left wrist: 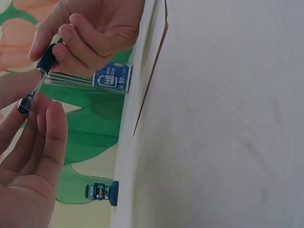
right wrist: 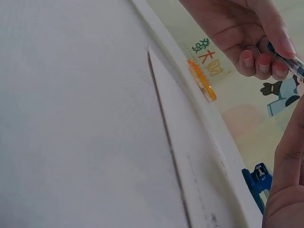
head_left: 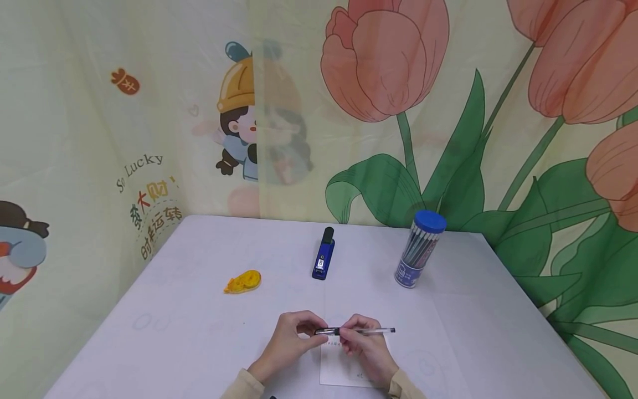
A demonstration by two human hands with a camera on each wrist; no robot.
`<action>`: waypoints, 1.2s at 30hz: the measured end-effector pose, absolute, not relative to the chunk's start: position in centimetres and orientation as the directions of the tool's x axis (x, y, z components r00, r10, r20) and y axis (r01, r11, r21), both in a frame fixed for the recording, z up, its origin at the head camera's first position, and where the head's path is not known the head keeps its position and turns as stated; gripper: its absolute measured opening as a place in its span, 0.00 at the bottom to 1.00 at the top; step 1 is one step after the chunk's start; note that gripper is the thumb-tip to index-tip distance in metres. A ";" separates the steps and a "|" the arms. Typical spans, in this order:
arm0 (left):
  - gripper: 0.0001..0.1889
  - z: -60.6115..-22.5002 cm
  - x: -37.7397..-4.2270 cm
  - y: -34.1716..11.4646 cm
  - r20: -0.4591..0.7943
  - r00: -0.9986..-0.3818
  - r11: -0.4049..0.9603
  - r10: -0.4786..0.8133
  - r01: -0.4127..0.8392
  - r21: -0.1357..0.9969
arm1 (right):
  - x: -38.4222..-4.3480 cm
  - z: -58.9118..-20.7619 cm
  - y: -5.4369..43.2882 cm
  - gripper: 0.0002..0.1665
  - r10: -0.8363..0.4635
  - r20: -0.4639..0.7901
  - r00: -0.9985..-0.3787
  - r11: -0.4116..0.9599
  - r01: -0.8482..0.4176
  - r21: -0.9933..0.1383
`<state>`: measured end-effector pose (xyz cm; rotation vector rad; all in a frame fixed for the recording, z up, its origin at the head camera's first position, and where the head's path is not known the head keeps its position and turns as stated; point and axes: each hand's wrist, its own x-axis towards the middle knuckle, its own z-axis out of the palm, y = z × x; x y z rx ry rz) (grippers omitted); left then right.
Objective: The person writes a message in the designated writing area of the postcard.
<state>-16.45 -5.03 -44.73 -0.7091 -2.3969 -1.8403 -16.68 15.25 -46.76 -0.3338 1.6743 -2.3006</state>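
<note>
A pen (head_left: 376, 331) with a clear barrel and a dark cap end is held level above a white sheet of paper (head_left: 339, 370). My left hand (head_left: 294, 337) pinches its capped end between thumb and fingers. Close beside it, my right hand (head_left: 368, 346) grips the barrel near the middle, and the pen's tail sticks out to the right. In the left wrist view the dark part of the pen (left wrist: 47, 59) shows between both hands. The right wrist view catches the pen (right wrist: 290, 63) at its edge. Part of the paper lies hidden beneath the right hand.
Beyond the hands stands a blue stapler (head_left: 324, 259) on the white table (head_left: 199, 343). A yellow correction tape (head_left: 243, 282) lies to the left. At the right rear is a clear tub of pencils (head_left: 418, 249) with a blue lid. Printed curtains hang behind the table.
</note>
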 end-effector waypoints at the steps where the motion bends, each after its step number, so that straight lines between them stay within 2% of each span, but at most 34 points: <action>1: 0.08 -44.7 -16.5 -5.0 0.303 -0.895 0.194 0.328 0.378 0.905 | -16.7 -46.7 15.3 0.12 -0.345 0.023 -0.938 -0.291 0.084 -0.953; 11: 0.09 -44.6 -16.5 -5.1 0.314 -0.896 0.210 0.315 0.388 0.898 | -16.7 -46.4 15.7 0.10 -0.259 -0.037 -0.965 -0.287 0.114 -0.951; 18: 0.09 -44.5 -16.5 -5.1 0.311 -0.902 0.224 0.300 0.383 0.896 | -16.7 -46.3 15.8 0.14 -0.228 -0.055 -0.972 -0.307 0.125 -0.943; 23: 0.09 -44.5 -16.6 -5.1 0.322 -0.904 0.224 0.282 0.388 0.894 | -16.7 -46.2 15.7 0.11 -0.176 -0.067 -0.982 -0.308 0.119 -0.944; 29: 0.09 -44.4 -16.5 -5.1 0.321 -0.908 0.232 0.269 0.385 0.893 | -16.6 -46.2 15.5 0.08 -0.138 -0.019 -0.990 -0.351 0.067 -0.934; 36: 0.09 -44.5 -16.4 -5.1 0.314 -0.913 0.231 0.260 0.374 0.898 | -16.7 -46.4 15.2 0.04 -0.075 -0.061 -0.995 -0.382 0.085 -0.920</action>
